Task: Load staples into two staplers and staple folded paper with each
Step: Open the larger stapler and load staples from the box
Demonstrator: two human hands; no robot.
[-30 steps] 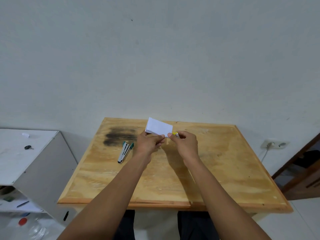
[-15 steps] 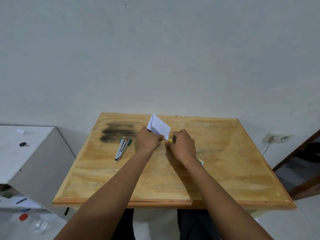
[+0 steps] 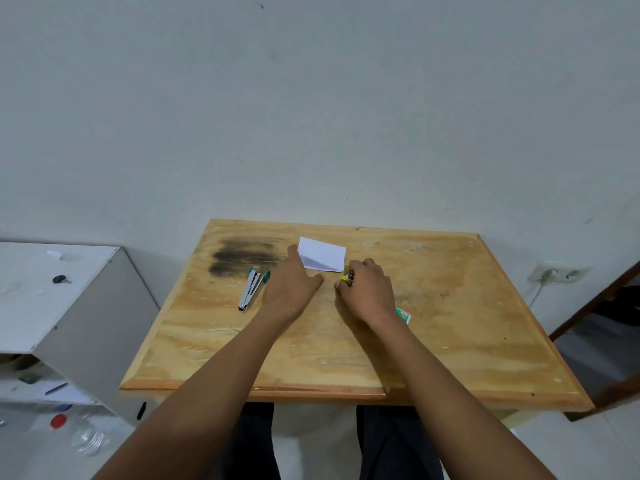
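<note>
A folded white paper [image 3: 322,255] lies on the wooden table [image 3: 450,323] near its far edge. My left hand [image 3: 292,287] lies flat beside the paper, fingers straight, fingertips at its left edge. My right hand [image 3: 367,289] grips a small yellow stapler [image 3: 347,276], whose tip sits just right of the paper's near corner. A green-and-silver stapler [image 3: 252,288] lies on the table left of my left hand. A green staple box [image 3: 403,315] peeks out from behind my right wrist.
A dark stain [image 3: 242,256] marks the table's far left. A white cabinet [image 3: 52,299] stands to the left with a small dark object on top. A wall socket [image 3: 554,273] sits at the right. A bottle lies on the floor at lower left.
Both hands lowered to the table. The paper, held up by my left hand before, now lies on the table with the left hand released from it. The yellow stapler stays in my right hand.
</note>
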